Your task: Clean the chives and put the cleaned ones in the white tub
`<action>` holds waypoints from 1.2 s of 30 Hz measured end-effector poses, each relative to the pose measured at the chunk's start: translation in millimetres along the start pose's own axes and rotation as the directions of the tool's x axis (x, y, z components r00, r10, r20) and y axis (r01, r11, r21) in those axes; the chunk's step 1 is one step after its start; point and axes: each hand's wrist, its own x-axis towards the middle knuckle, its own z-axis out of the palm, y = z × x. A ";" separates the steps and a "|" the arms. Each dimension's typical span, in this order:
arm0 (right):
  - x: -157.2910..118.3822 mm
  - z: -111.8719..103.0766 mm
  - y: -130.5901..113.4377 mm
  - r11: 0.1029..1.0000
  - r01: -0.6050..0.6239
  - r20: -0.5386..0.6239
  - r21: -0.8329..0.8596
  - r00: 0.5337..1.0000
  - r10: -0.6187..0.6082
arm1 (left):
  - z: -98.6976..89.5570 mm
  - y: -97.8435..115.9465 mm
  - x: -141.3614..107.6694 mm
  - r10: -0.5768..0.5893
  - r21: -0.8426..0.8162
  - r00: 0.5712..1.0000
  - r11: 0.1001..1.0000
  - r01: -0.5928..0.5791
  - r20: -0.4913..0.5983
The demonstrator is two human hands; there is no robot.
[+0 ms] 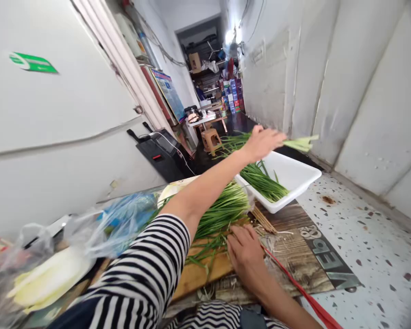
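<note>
My left hand reaches across, its fingers wrapped round a bunch of garlic chives with the pale stem ends pointing right. It is above a white plastic tub, where more chives lie along the left side. My right hand rests low at the edge of a wooden cutting board, fingers stretched out beside loose green scraps. Just beyond it a large pile of chives covers the board. My left forearm hides part of that pile.
A red strap trails right of my right hand, near thin brown sticks. Plastic bags and a pale cabbage lie to the left. The table's right edge borders a speckled floor. A stool stands farther back.
</note>
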 end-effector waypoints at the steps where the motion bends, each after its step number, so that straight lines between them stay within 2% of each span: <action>1: -1.0 -0.1 -1.3 1.000 -0.005 -0.001 0.003 1.000 0.005 | 22.0 3.9 1.3 0.050 -0.007 0.994 0.999 -0.049 0.101; 3: -2.4 -0.5 -3.3 1.000 -0.017 0.013 0.004 1.000 0.016 | 61.4 10.6 -1.7 0.120 -0.047 0.954 0.993 -0.111 0.275; 4: -2.8 -0.9 -4.2 1.000 -0.019 0.021 0.002 1.000 0.019 | 77.9 13.4 -4.6 0.144 -0.088 0.921 0.989 -0.120 0.363; 6: -3.0 -2.1 -5.7 1.000 -0.014 0.027 0.001 1.000 0.014 | 102.6 18.0 -9.8 0.178 -0.181 0.822 0.979 -0.093 0.540; 8: -3.0 -3.7 -6.4 1.000 -0.009 0.030 0.005 1.000 0.008 | 113.8 20.9 -11.5 0.187 -0.238 0.718 0.971 -0.031 0.671; 9: -3.1 -4.4 -6.3 1.000 -0.007 0.038 0.012 0.999 0.006 | 113.5 21.6 -10.8 0.183 -0.253 0.688 0.967 0.001 0.703; 10: -3.3 -5.0 -5.8 1.000 -0.009 0.052 0.025 0.999 0.007 | 109.0 21.7 -9.6 0.173 -0.262 0.680 0.965 0.030 0.713; 13: -4.6 -4.6 -1.7 0.996 -0.024 0.100 0.083 0.995 0.016 | 72.6 17.9 -9.1 0.176 -0.317 0.755 0.947 0.044 0.631; 16: -4.2 -2.0 4.8 0.993 -0.016 0.160 0.116 0.987 -0.003 | 10.9 11.4 -29.7 0.213 -0.367 0.837 0.930 -0.016 0.505; 19: 2.3 -2.3 12.2 0.994 0.011 0.200 0.106 0.979 -0.032 | -55.6 15.8 -87.2 0.144 -0.358 0.898 0.934 0.015 0.415; 21: 9.8 -5.6 17.8 0.998 0.027 0.216 0.057 0.976 -0.039 | -88.0 32.4 -144.0 0.037 -0.313 0.899 0.943 0.113 0.437; 22: 13.7 -8.0 20.8 0.999 0.030 0.226 0.022 0.973 -0.034 | -97.5 45.2 -175.1 -0.036 -0.280 0.889 0.942 0.182 0.456; 24: 19.8 -13.7 27.1 0.999 0.042 0.250 -0.023 0.968 -0.034 | -101.5 76.7 -236.2 -0.176 -0.228 0.858 0.921 0.317 0.483; 25: 21.5 -16.8 30.2 0.998 0.060 0.272 -0.035 0.961 -0.048 | -96.7 93.7 -263.8 -0.220 -0.227 0.850 0.904 0.362 0.479; 26: 22.4 -20.2 33.0 0.996 0.085 0.302 -0.042 0.951 -0.068 | -88.7 110.0 -288.3 -0.239 -0.252 0.859 0.890 0.380 0.452; 28: 22.3 -26.6 37.1 0.987 0.148 0.389 -0.061 0.914 -0.113 | -68.1 136.5 -325.7 -0.231 -0.307 0.880 0.875 0.374 0.414; 30: 22.3 -30.9 38.1 0.974 0.210 0.476 -0.087 0.868 -0.145 | -48.7 149.9 -347.3 -0.247 -0.331 0.881 0.858 0.392 0.404; 33: 27.4 -27.6 34.3 0.951 0.280 0.533 -0.132 0.829 -0.170 | -31.1 140.4 -358.4 -0.300 -0.314 0.874 0.847 0.428 0.383; 36: 37.1 -12.9 27.3 0.932 0.297 0.511 -0.208 0.846 -0.156 | -26.0 106.2 -359.5 -0.339 -0.207 0.865 0.878 0.432 0.371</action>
